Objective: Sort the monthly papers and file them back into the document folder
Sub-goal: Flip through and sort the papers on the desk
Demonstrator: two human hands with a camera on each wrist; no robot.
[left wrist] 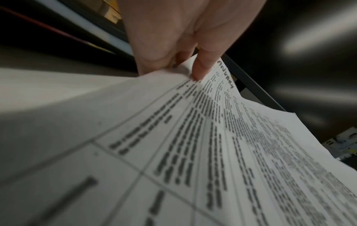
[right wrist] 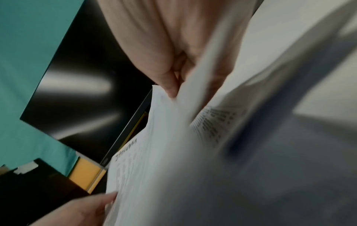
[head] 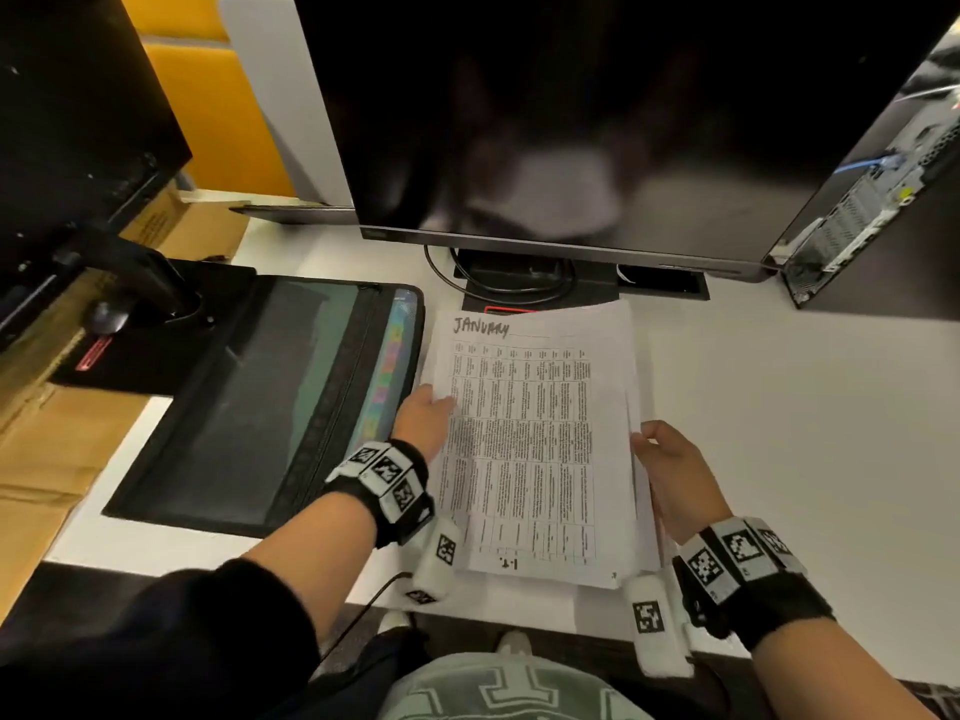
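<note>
Both hands pinch the paper stack [head: 535, 449] at its side edges, left hand [head: 423, 418] and right hand [head: 670, 475], over the table [head: 779, 433], right of the folder [head: 260, 402]. Thin, floppy sheets likely fan; edge holds suit.

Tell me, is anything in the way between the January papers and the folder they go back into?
Nothing visible. The January papers are held by the left hand and right hand, right beside the document folder, which lies flat on the desk to their left. Only the left hand sits between them. Whether the folder's zipper is open is unclear.
</note>
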